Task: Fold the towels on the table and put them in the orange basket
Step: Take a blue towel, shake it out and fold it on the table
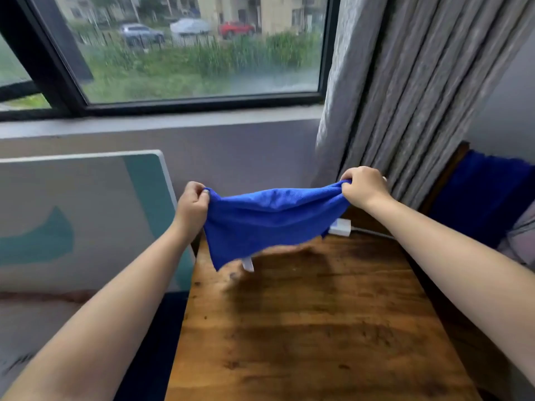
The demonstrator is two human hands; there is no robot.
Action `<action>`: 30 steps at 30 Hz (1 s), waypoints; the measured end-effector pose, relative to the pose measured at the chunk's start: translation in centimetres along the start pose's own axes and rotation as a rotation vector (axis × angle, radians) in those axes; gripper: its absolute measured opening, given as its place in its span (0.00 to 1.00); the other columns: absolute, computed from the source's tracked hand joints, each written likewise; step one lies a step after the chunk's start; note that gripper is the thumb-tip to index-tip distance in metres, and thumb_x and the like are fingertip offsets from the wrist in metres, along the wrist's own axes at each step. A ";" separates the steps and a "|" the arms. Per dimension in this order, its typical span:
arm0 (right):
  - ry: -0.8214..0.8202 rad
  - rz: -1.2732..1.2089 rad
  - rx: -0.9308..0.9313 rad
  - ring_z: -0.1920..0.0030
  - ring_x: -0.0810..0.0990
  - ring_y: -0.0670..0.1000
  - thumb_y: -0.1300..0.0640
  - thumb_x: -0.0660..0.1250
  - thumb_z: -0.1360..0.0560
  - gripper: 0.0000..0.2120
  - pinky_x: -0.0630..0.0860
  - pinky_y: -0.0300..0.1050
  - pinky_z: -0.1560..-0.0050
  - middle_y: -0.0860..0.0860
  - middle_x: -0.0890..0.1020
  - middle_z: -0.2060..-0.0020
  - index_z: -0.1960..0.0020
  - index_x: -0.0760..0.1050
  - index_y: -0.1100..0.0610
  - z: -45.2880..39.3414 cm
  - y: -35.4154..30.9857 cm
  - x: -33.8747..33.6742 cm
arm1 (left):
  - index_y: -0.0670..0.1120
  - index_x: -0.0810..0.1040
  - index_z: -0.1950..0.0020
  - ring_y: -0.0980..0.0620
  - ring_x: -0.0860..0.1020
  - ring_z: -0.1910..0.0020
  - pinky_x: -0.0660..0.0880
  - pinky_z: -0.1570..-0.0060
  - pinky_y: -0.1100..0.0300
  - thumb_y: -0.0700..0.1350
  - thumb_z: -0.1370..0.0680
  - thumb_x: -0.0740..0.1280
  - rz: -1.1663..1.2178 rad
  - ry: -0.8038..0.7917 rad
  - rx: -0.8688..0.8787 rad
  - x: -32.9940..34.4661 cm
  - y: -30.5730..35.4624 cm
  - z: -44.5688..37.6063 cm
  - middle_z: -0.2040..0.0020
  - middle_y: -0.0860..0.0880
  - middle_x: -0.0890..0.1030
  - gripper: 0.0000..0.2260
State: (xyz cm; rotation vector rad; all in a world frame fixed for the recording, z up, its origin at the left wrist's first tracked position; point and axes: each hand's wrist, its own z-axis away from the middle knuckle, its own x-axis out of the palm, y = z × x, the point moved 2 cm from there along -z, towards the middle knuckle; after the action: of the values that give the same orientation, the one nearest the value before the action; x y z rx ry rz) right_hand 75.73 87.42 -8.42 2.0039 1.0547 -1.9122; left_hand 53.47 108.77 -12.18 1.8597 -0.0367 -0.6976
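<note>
Blue towel (269, 224) held up in the air over the far end of the counter (318, 328), at 12 o'clock. Left hand (191, 205) and right hand (363, 188) each pinch a top corner — spread, not yet folded. Orange basket not in view; more blue cloth (477, 195) at 2 o'clock — folding and stowing remain.

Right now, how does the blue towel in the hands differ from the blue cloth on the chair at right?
1. The blue towel hangs in the air above the wooden table; the blue cloth lies draped on the chair.
2. The towel is pinched at its top corners by the left hand and right hand; nothing touches the cloth.
3. The towel shows whole; the frame edge crops the cloth.
Both are the same deep blue.
</note>
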 end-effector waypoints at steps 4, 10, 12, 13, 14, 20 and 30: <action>-0.372 0.148 -0.245 0.45 0.78 0.57 0.63 0.61 0.30 0.12 0.72 0.43 0.49 0.58 0.82 0.48 0.51 0.81 0.60 3.7 1.7 5.1 | 0.45 0.71 0.60 0.49 0.71 0.59 0.65 0.66 0.59 0.35 0.24 0.58 -0.466 -0.565 -0.099 2.9 -4.1 3.7 0.60 0.42 0.76 0.08; -0.907 0.384 -0.218 0.44 0.78 0.55 0.62 0.60 0.29 0.13 0.74 0.41 0.50 0.56 0.82 0.46 0.48 0.80 0.58 11.5 6.9 15.6 | 0.37 0.70 0.38 0.43 0.71 0.36 0.68 0.43 0.58 0.40 0.21 0.54 -0.948 -1.143 -0.238 7.7 -13.6 12.0 0.34 0.39 0.72 0.15; -1.081 0.437 -0.202 0.43 0.77 0.56 0.63 0.59 0.28 0.13 0.74 0.42 0.49 0.56 0.81 0.45 0.47 0.79 0.59 14.1 8.4 18.7 | 0.38 0.69 0.35 0.43 0.70 0.34 0.67 0.39 0.56 0.42 0.20 0.53 -1.019 -1.308 -0.277 8.7 -16.3 14.8 0.32 0.40 0.71 0.16; -1.172 0.469 -0.201 0.43 0.77 0.56 0.63 0.59 0.28 0.14 0.74 0.42 0.50 0.56 0.81 0.44 0.46 0.78 0.59 15.3 8.8 19.8 | 0.39 0.70 0.35 0.43 0.71 0.35 0.68 0.39 0.56 0.43 0.20 0.53 -1.050 -1.396 -0.298 9.0 -17.2 16.2 0.33 0.40 0.71 0.16; -1.258 0.512 -0.201 0.44 0.78 0.56 0.64 0.59 0.28 0.14 0.74 0.42 0.52 0.57 0.81 0.44 0.46 0.78 0.60 16.3 9.2 20.7 | 0.39 0.71 0.36 0.43 0.72 0.36 0.70 0.41 0.55 0.43 0.21 0.53 -1.072 -1.485 -0.328 9.1 -18.0 17.4 0.34 0.41 0.73 0.16; -1.610 0.704 -0.166 0.57 0.75 0.53 0.59 0.57 0.24 0.13 0.72 0.43 0.54 0.60 0.80 0.43 0.49 0.78 0.64 17.7 10.5 24.1 | 0.39 0.74 0.37 0.48 0.76 0.40 0.70 0.48 0.55 0.46 0.20 0.56 -0.830 -1.807 -0.805 8.9 -20.3 20.2 0.36 0.42 0.77 0.17; -1.007 0.523 -0.265 0.42 0.75 0.58 0.63 0.54 0.25 0.15 0.73 0.47 0.46 0.58 0.78 0.43 0.43 0.75 0.61 6.3 6.7 25.2 | 0.42 0.72 0.37 0.46 0.73 0.40 0.71 0.44 0.54 0.39 0.21 0.53 -0.730 -0.943 -0.446 10.1 -21.1 10.3 0.37 0.45 0.75 0.15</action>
State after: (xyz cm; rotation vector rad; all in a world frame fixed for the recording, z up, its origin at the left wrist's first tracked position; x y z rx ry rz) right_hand 72.66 88.03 -35.04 0.8113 0.4084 -1.9239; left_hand 50.64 105.05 -37.31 0.9514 0.1836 -1.8688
